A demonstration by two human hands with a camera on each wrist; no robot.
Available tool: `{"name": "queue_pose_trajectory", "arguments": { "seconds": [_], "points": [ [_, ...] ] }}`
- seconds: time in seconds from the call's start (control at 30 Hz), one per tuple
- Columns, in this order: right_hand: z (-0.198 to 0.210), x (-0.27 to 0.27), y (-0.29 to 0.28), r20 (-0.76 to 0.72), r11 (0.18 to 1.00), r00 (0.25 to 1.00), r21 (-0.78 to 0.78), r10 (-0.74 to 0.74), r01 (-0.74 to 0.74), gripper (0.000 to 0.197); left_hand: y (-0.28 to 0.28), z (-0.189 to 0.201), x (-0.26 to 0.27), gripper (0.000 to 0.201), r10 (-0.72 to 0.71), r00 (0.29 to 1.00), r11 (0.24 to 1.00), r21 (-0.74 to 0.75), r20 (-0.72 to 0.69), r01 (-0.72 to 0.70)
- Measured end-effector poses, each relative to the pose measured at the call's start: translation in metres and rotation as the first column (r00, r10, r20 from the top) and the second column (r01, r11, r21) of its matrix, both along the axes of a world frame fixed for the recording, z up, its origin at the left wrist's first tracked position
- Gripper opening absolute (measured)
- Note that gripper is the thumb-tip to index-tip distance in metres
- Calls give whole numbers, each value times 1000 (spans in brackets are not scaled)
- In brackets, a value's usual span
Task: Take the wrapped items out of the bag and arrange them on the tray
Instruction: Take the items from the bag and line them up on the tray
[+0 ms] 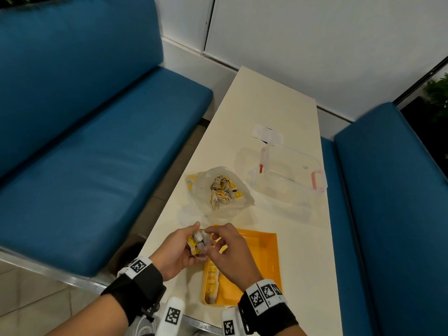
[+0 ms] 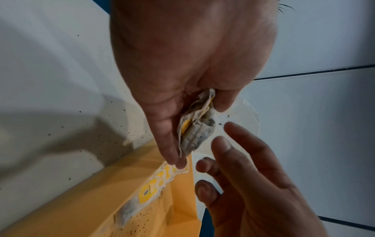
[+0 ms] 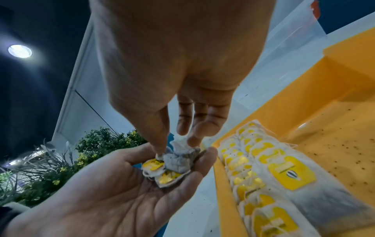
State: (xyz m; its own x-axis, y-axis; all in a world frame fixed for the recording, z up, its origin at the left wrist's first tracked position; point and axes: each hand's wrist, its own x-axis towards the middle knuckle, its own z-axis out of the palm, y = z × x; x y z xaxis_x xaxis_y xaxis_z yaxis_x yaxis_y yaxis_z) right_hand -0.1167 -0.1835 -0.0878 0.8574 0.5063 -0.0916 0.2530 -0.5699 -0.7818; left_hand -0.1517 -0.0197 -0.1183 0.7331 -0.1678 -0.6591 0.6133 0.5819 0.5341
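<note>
Right now the left hand (image 1: 178,251) cups a small clump of white paper tea bags with yellow tags (image 1: 197,241), palm up, fingers curled loosely round them. The right hand (image 1: 229,251) reaches in from the right; in the right wrist view its thumb and forefinger (image 3: 160,142) pinch the top of one bag in that clump, the other fingers relaxed above it. The clump lies just left of and slightly beyond the flat yellow plastic tray (image 1: 264,253) on the pale tabletop (image 1: 278,112). So the right hand is the nearer to the tray, and the likely move is a short carry to the right and down.

One row of tea bags (image 1: 211,282) already lines the tray's left wall, long axis running along that wall, tags up; roughly ten, overlapped too closely to count surely. The clump holds perhaps three or four. One clear plastic bag (image 1: 219,190), lying open beyond the hands, has many more inside. One clear lidded container with red clips (image 1: 288,170) sits to its right.
</note>
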Motion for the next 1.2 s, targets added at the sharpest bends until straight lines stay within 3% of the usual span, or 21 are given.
{"name": "queue_pose_trajectory", "arguments": {
  "seconds": [0.37, 0.5, 0.73, 0.87, 1.03, 1.2],
  "points": [
    [6, 2, 7, -14, 998, 998, -18, -58, 58, 40, 0, 11, 2, 64, -19, 1000, 998, -63, 24, 20],
    [13, 5, 13, 14, 1000, 1000, -8, 14, -14, 48, -1, 10, 4, 69, -68, 997, 997, -38, 21, 69],
    [13, 8, 17, 105, 999, 994, -49, 22, -17, 36, -2, 6, 6, 67, -37, 999, 999, -18, -13, 37],
    [11, 9, 16, 79, 1000, 997, -23, 23, -21, 34, 0, 3, 7, 64, -3, 1000, 1000, -15, -24, 3],
    [8, 7, 16, 84, 998, 995, 6, 56, -56, 12, 1, 9, 9, 54, 4, 1000, 997, -75, -14, -5],
    [13, 7, 13, 157, 996, 984, 7, 81, -83, 24, 0, 13, 10, 53, 19, 1000, 993, -113, -14, -21]
  ]
}}
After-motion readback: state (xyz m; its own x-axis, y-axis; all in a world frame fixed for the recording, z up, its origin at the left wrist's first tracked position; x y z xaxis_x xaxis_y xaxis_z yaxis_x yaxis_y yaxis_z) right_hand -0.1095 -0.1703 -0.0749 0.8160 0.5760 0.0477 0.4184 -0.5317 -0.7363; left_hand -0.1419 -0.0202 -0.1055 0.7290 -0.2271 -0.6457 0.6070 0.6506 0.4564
